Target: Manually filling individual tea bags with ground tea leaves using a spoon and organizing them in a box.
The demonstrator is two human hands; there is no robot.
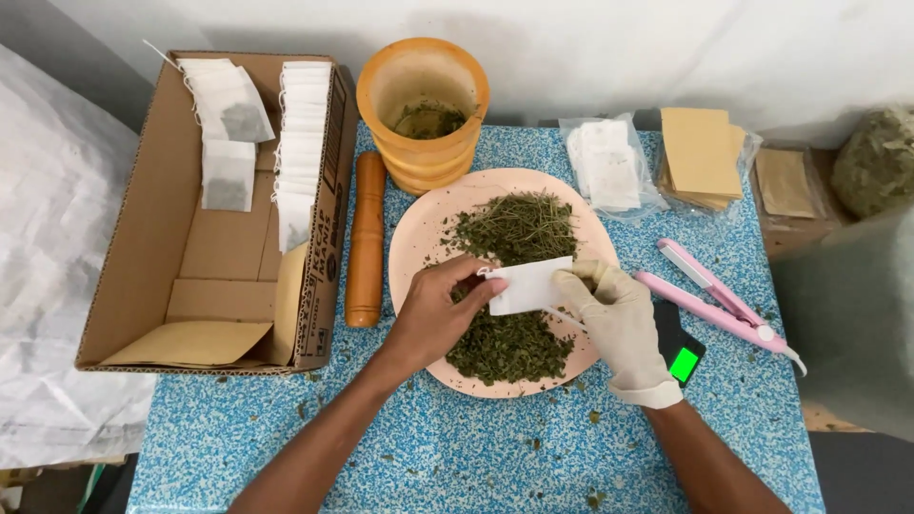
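While both hands meet over the pink plate, they pinch a small white filter bag between them: the bare left hand grips its left edge with fingertips closed on it, and the right hand, in a pale glove, holds its right side, fingers curled around the paper. The bag hovers just above the dried green herbs heaped on the plate, which rests on a blue speckled surface. Just left of the plate lies a wooden pestle, and behind it stands an orange mortar with some herb inside. A cardboard box at the left holds rows of filled white bags. To the right lie a pink sealing tool, a small dark scale with a green lit screen, a clear packet of empty bags and a stack of brown envelopes.
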